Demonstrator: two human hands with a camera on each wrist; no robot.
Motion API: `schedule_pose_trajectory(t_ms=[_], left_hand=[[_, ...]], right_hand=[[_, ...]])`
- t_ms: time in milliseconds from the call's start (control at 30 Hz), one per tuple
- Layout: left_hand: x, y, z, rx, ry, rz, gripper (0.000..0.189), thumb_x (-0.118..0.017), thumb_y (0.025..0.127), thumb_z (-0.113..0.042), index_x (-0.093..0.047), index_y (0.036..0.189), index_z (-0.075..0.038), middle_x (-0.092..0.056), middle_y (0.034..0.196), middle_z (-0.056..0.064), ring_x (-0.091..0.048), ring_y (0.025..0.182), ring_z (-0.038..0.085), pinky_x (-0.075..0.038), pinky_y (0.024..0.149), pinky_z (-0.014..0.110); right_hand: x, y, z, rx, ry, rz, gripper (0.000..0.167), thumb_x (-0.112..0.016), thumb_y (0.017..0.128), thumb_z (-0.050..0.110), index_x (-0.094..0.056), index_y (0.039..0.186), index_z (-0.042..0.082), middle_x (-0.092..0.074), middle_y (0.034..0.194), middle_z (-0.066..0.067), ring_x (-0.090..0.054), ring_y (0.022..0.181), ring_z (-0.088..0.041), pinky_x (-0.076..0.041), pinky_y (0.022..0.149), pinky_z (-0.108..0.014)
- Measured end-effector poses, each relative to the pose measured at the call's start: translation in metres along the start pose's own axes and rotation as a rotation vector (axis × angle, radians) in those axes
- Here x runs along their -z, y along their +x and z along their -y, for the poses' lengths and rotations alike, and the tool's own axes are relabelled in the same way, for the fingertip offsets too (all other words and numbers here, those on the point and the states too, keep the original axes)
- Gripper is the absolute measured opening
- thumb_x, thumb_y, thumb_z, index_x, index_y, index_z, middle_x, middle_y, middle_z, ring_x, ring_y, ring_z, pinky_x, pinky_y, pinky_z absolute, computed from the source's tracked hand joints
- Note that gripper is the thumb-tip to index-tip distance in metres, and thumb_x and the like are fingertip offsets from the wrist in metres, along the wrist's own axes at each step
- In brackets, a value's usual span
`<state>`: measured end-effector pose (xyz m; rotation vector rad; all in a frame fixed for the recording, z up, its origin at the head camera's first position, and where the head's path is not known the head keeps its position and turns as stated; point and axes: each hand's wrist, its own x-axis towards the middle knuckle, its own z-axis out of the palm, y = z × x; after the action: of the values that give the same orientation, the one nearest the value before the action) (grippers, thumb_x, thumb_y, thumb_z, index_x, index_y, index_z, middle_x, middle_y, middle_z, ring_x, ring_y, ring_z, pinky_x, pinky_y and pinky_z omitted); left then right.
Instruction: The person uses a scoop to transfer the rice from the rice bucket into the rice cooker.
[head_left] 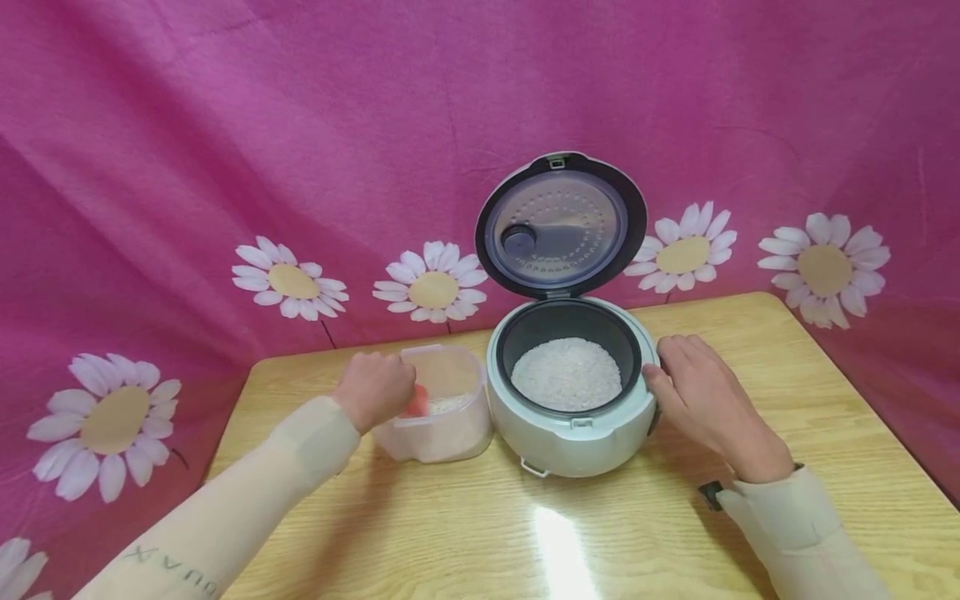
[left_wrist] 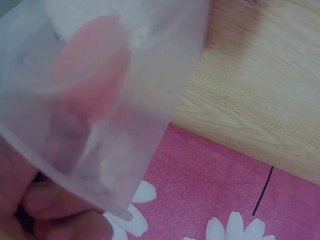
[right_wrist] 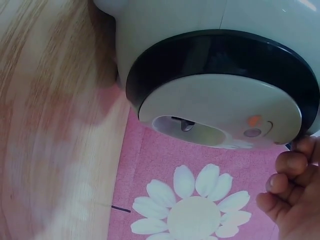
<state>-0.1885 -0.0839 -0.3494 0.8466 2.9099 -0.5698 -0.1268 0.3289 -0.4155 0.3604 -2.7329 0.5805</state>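
Observation:
My left hand [head_left: 378, 390] is closed around a red scoop [head_left: 417, 403], which dips into a translucent plastic container [head_left: 442, 442] of white rice [head_left: 448, 404]. The scoop [left_wrist: 97, 65] shows blurred through the container wall in the left wrist view, with curled fingers [left_wrist: 70, 210] by the rim. Just right of it stands a pale rice cooker [head_left: 573, 446], its lid [head_left: 558, 225] raised and its dark inner pot [head_left: 540, 321] holding a mound of rice [head_left: 567, 373]. My right hand [head_left: 701, 400] rests against the cooker's right side, thumb at the rim, fingers [right_wrist: 290, 165] loosely bent.
Both vessels stand on a light wooden table [head_left: 637, 542]. A pink cloth [head_left: 360, 150] with large daisies hangs behind the table and down its sides. The raised lid stands close to this cloth. A small latch [head_left: 534, 468] juts from the cooker's lower front.

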Motion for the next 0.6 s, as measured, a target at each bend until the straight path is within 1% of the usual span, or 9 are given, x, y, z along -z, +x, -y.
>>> schedule_pose_trajectory(t_ms=[133,200,367,467,600], left_hand=[[-0.002,0.006,-0.004,0.031,0.022,0.059,0.03,-0.069,0.093,-0.022,-0.062,0.067,-0.009,-0.061,0.064,0.004,-0.056,0.054,0.019,-0.057,0.055,0.042],[-0.004,0.009,-0.006,0.039,0.028,0.081,0.029,-0.069,0.092,-0.02,-0.063,0.066,-0.008,-0.061,0.063,0.004,-0.057,0.055,0.019,-0.058,0.056,0.043],[-0.008,0.014,-0.011,0.031,0.034,0.07,0.026,-0.064,0.091,-0.007,-0.066,0.065,-0.008,-0.065,0.065,0.005,-0.062,0.057,0.021,-0.059,0.057,0.043],[-0.012,0.017,-0.013,0.033,0.045,0.063,0.026,-0.064,0.09,-0.005,-0.068,0.065,-0.009,-0.069,0.069,0.006,-0.067,0.06,0.022,-0.06,0.057,0.043],[-0.015,0.02,-0.014,0.033,0.043,0.083,0.024,-0.066,0.09,-0.006,-0.07,0.066,-0.011,-0.072,0.073,0.006,-0.069,0.065,0.023,-0.06,0.057,0.044]], right_hand=[[-0.001,0.001,0.0,0.002,0.006,-0.005,0.016,-0.056,0.1,0.025,-0.055,0.099,0.009,-0.051,0.084,-0.005,-0.046,0.09,-0.021,-0.04,0.077,-0.037],[-0.001,0.001,0.0,0.001,0.008,-0.007,0.015,-0.056,0.099,0.024,-0.055,0.098,0.009,-0.051,0.084,-0.005,-0.045,0.089,-0.021,-0.039,0.076,-0.037],[-0.001,0.0,-0.001,0.0,0.009,-0.022,0.014,-0.056,0.099,0.024,-0.054,0.098,0.009,-0.05,0.083,-0.005,-0.045,0.088,-0.021,-0.039,0.076,-0.036],[-0.001,0.001,-0.001,0.005,0.015,-0.019,0.015,-0.055,0.1,0.024,-0.054,0.098,0.009,-0.05,0.083,-0.005,-0.045,0.089,-0.021,-0.039,0.076,-0.036],[-0.001,0.001,-0.001,-0.001,0.012,-0.008,0.016,-0.055,0.1,0.024,-0.054,0.099,0.009,-0.05,0.084,-0.005,-0.045,0.089,-0.021,-0.039,0.075,-0.037]])
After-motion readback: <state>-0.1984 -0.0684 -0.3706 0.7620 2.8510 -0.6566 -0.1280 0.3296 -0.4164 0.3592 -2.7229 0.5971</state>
